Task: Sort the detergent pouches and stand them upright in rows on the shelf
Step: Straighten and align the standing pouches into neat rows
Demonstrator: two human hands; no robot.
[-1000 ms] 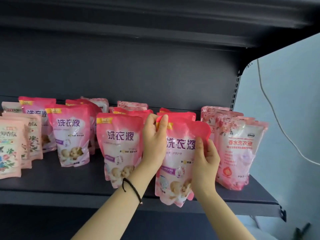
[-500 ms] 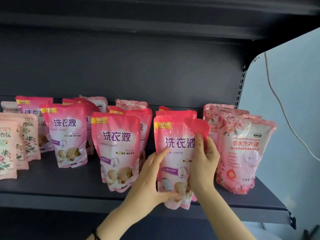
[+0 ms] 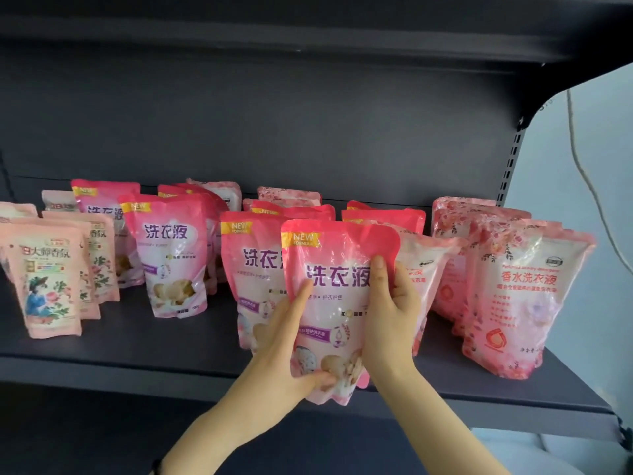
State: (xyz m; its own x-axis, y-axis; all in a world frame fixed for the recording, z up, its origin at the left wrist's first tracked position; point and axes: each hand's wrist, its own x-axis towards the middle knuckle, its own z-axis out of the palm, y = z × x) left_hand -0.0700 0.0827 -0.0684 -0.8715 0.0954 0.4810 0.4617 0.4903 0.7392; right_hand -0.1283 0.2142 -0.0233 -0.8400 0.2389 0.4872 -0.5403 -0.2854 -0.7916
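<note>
Left hand (image 3: pixel 291 341) slid down, gripping the pouch (image 3: pixel 332 269) low; right hand (image 3: pixel 390 317) grips its side. Pouch overhangs the shelf (image 3: pixel 137 347) lip, so it could easily drop.

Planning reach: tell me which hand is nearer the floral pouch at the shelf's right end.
Right. The right hand grips the held pouch left of the floral pouch; the left hand is farther left.
</note>
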